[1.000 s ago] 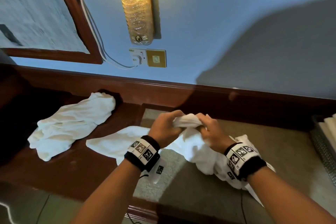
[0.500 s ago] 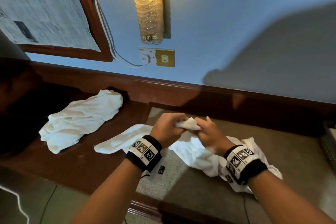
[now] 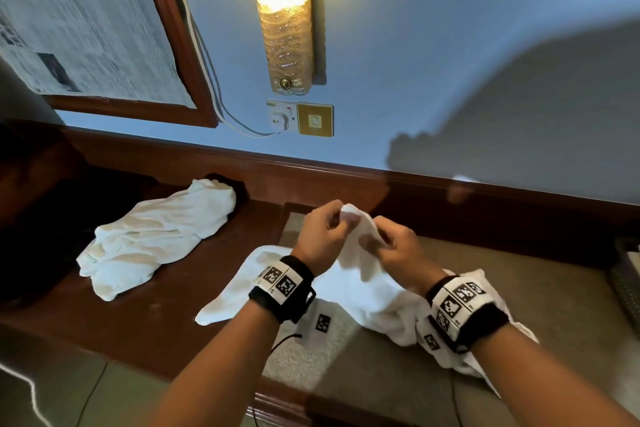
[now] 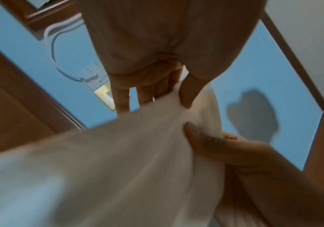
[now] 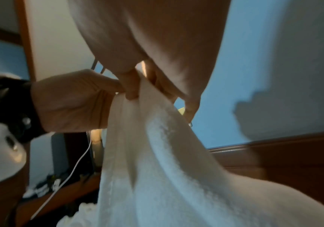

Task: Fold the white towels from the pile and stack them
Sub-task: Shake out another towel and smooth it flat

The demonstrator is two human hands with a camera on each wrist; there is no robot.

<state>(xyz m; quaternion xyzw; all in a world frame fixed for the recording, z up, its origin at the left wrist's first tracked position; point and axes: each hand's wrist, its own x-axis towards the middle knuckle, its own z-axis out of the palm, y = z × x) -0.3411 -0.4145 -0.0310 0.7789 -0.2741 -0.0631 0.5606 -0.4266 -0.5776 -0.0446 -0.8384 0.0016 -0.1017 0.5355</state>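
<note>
A white towel (image 3: 360, 284) is lifted at its top edge above the grey mat, its lower part trailing on the mat. My left hand (image 3: 325, 229) pinches the towel's raised edge between thumb and fingers. My right hand (image 3: 384, 243) pinches the same edge close beside it. In the left wrist view the towel (image 4: 118, 161) hangs from my left hand (image 4: 169, 95) with the right hand's thumb pressed on it. In the right wrist view my right hand (image 5: 157, 92) holds the towel (image 5: 157, 169). A crumpled pile of white towels (image 3: 156, 236) lies to the left.
The wooden counter (image 3: 121, 319) runs along a wall with a dark wooden rail. A grey mat (image 3: 536, 315) covers its right part. A lit wall lamp (image 3: 284, 10), a socket plate (image 3: 299, 118) and a framed sheet (image 3: 86, 21) hang above. A grey tray edge (image 3: 627, 284) shows far right.
Both hands have raised the towel's edge a little and moved slightly apart along it. The head view has swung so the scene sits further right and lower.
</note>
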